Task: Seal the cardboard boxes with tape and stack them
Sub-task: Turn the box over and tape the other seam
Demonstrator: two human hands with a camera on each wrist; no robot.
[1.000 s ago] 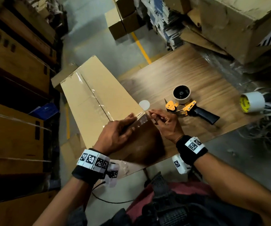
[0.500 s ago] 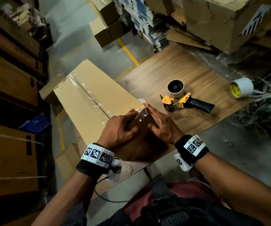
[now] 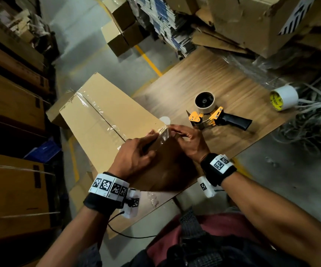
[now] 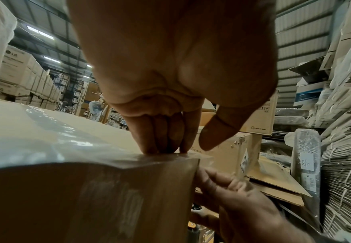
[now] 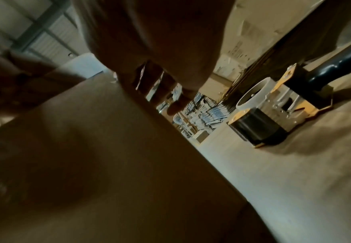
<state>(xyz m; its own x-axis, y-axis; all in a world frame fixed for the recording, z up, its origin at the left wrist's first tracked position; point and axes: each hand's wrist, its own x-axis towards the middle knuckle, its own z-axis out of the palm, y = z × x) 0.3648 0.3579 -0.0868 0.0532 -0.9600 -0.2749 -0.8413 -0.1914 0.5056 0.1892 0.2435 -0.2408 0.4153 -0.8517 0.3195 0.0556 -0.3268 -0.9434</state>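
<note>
Left hand (image 3: pixel 134 157) fingers together pressing tape (image 3: pixel 162 135) at near top edge of box (image 3: pixel 105 112) – right hand (image 3: pixel 189 140) smoothing it around the corner, fingers loosely bent – box's long axis running away.

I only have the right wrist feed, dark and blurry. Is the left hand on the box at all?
Observer: Yes. The left hand presses its fingertips on the clear tape at the cardboard box top edge.
Operator: Thumb down too?
Observer: No, lifted off the box.
Operator: Any spare tape around?
Observer: A white tape roll lies at the table far right edge, beyond the tape dispenser.
</note>
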